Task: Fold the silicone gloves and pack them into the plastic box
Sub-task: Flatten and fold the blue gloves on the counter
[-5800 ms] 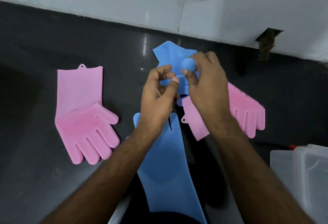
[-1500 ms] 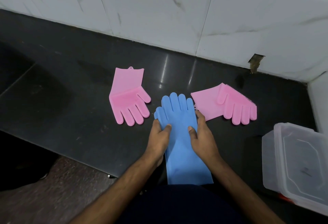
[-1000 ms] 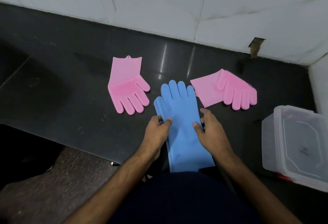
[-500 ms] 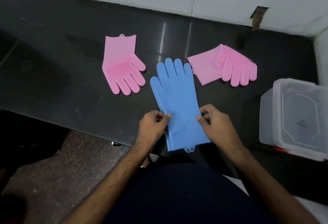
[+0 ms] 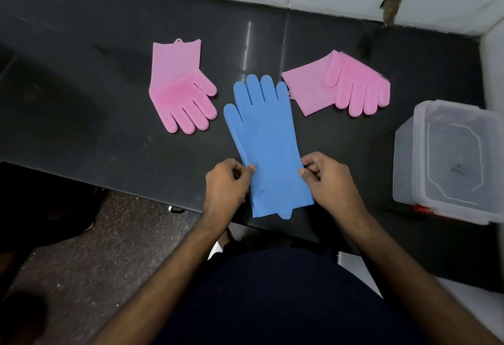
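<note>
blue glove (image 5: 266, 137) — pink gloves (image 5: 181, 93)

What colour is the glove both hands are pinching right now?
Blue; the glove lies flat between two pink ones, clearest in the head view.

— Hands? Position versus earlier?
— Left hand (image 5: 226, 181) and right hand (image 5: 328, 178) slid from palm toward 6 o'clock, now pinching the blue glove (image 5: 268, 142) edges near the cuff.

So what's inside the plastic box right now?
Through the plastic box only its own clear lid and walls show; no glove is inside. The blue glove and both pink gloves lie on the counter.
</note>
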